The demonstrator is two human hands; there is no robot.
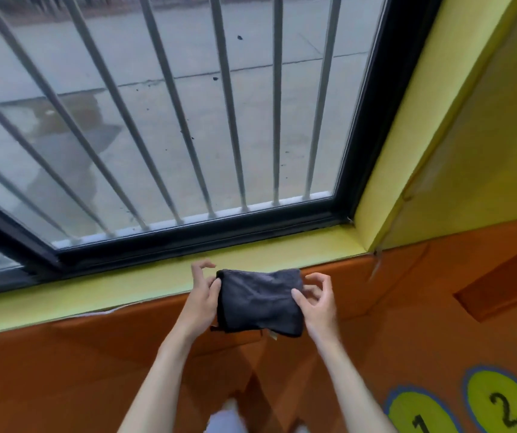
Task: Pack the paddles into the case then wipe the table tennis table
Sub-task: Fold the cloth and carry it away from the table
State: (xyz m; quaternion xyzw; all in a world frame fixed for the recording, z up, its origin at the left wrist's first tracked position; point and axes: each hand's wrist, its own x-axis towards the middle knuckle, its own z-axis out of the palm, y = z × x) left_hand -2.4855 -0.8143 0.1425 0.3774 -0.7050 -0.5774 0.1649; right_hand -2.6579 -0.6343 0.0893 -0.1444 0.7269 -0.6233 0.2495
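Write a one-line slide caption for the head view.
Both hands, left and right, hold a folded dark cloth in front of a yellow windowsill below a barred window.

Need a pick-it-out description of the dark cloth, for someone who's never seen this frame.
Start at the barred window with the black frame, then drop to the yellow sill beneath it. Just in front of the sill's edge, the folded dark grey cloth is held between the left hand and right hand. It is the only dark, soft item against the yellow and orange paint.

A folded dark cloth is held between the left hand and the right hand, thumbs on top. It is positioned at the yellow windowsill, below the barred window and above the orange wall.
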